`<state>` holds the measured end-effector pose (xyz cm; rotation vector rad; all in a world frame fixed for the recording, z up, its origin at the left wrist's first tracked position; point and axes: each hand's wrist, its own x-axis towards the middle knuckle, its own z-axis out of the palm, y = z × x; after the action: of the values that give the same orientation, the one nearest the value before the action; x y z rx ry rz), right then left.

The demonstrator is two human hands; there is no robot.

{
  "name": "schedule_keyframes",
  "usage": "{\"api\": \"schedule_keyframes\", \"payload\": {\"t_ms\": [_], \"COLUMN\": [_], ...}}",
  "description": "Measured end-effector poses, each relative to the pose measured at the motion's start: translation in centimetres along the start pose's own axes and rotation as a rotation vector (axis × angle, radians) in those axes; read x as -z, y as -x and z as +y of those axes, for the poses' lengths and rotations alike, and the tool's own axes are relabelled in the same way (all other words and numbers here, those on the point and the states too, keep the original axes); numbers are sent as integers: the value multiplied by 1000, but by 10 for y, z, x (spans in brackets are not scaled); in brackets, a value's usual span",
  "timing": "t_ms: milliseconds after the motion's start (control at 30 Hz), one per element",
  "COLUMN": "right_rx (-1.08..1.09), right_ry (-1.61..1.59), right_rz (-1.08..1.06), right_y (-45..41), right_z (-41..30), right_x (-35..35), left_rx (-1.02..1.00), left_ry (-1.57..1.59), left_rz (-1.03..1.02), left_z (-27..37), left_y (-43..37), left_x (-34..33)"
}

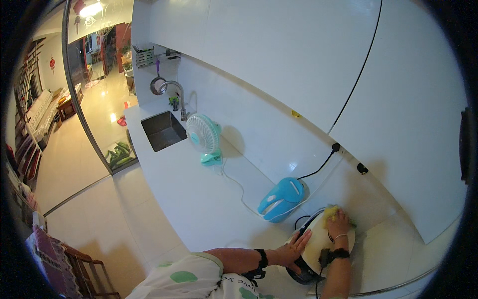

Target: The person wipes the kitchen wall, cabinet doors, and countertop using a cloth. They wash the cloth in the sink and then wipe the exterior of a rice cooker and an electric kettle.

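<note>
Near the lower right, a round appliance with a pale top point(315, 244) and a black front part point(304, 272) rests on the white countertop. My left hand point(293, 250) lies on its dark edge, fingers spread. My right hand point(338, 224) presses a yellow cloth or sponge point(330, 213) onto the far side of the pale top. Both wrists carry black straps, and a thin bracelet circles the right one. What kind of appliance it is cannot be told for sure.
A blue kettle-shaped appliance point(282, 200) with a black cord stands just left. Farther along the countertop point(179, 187) are a clip-on mint fan point(203, 134) with a white cord, a dark sink point(163, 130) and a curved faucet point(182, 99). White cabinets point(280, 56) hang above.
</note>
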<state>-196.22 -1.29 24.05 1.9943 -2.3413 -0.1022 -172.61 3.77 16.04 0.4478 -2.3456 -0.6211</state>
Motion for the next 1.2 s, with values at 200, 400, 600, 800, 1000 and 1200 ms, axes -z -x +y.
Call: {"api": "schedule_keyframes", "payload": {"t_ms": [200,400,600,800,1000,1200], "right_rx": [168,-67,210,-251,-53,-48], "right_ry": [-49,-225,211,-250,-207,-342], "right_rz": [-92,19,310,-161,292,310], "right_y": [144,219,91,-35,90,237], "right_z": [-65,-72,48,41,14,-37], "right_x": [54,54,-13,5,-6,24], "left_rx": [64,53,54,78,81,76], "left_ry": [36,176,160,19,84,99], "left_rz": [-64,-7,-15,-66,-83,-106], "left_z": [-1,6,-4,-19,-2,9], "left_y": [5,4,4,0,-7,-8], "left_x": [-4,-11,-6,22,21,18]}}
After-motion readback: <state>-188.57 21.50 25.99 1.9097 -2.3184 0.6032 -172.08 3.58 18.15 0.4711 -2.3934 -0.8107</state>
